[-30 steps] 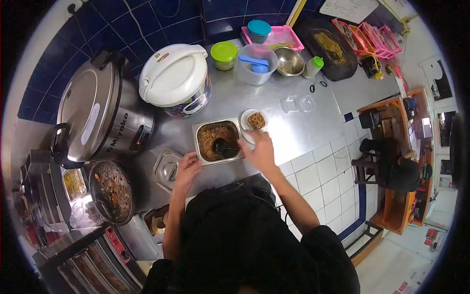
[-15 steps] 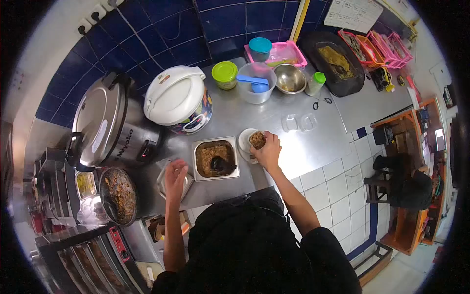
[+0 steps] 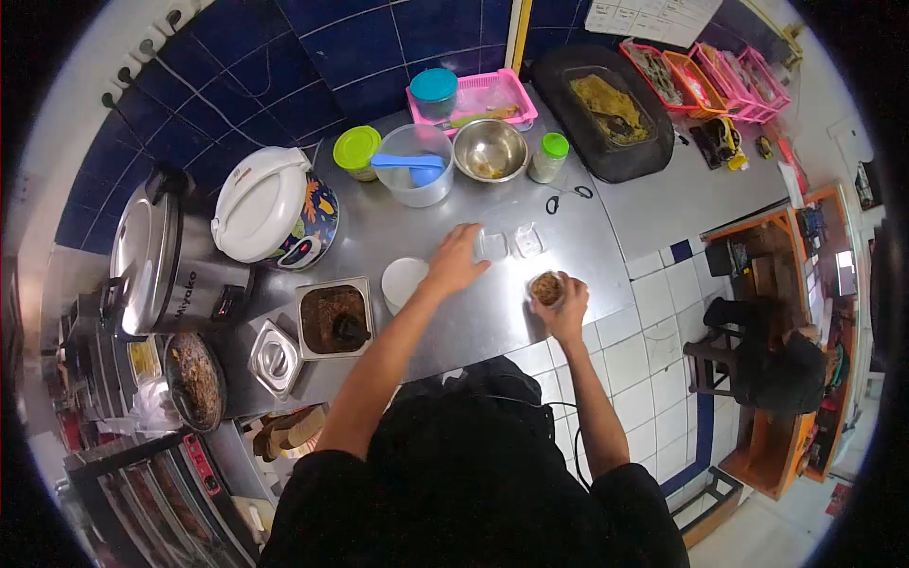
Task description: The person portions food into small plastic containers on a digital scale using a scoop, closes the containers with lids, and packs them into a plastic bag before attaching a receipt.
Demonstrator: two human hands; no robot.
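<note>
My right hand [image 3: 569,310] is closed around a small cup of brown minced food [image 3: 546,287], held over the front part of the steel counter. My left hand [image 3: 456,260] is stretched out over the counter, fingers apart and holding nothing. Just beyond its fingertips are two clear plastic pieces, one nearer [image 3: 492,245] and one farther right [image 3: 529,241], which look like lids. Partly behind my left forearm sits a white round plate-like object [image 3: 404,282]. Left of that is a square steel pan [image 3: 333,352] of brown minced food with a dark utensil in it.
A steel lid [image 3: 276,360] lies beside the pan, near a white rice cooker [image 3: 258,204] and a big steel cooker [image 3: 147,256]. At the back stand a clear tub [image 3: 414,187], a steel bowl [image 3: 490,151] and a green-capped jar [image 3: 548,159]. A person [image 3: 781,374] sits at far right.
My right hand has carried the cup rightward, away from the white round object. My left hand has moved from beside the pan across to the clear plastic pieces. The view has shifted right.
</note>
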